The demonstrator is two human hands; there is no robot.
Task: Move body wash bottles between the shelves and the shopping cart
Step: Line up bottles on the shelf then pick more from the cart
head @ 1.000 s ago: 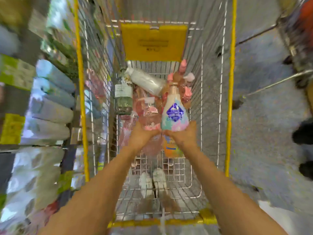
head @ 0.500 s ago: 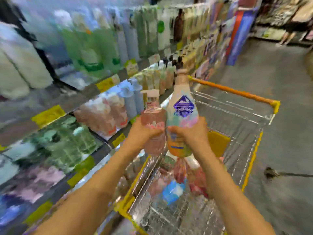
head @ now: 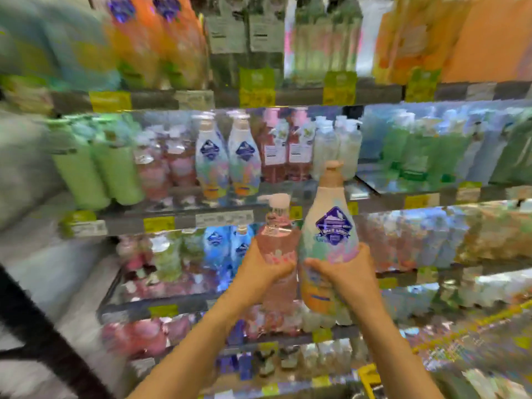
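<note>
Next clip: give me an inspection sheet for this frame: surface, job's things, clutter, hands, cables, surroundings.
Surface: store shelves with yellow price tags, fully stocked.
Job's things: pink pump bottle and pastel bottle with purple emblem, both upright, side by side, held in front of the shelves; two matching pastel bottles stand on the middle shelf.
Clutter: nothing seen.
Hands: left hand grips the pink bottle; right hand grips the pastel bottle.
Cables: nothing seen.
Surroundings: blurred; yellow cart edge at lower right.
</note>
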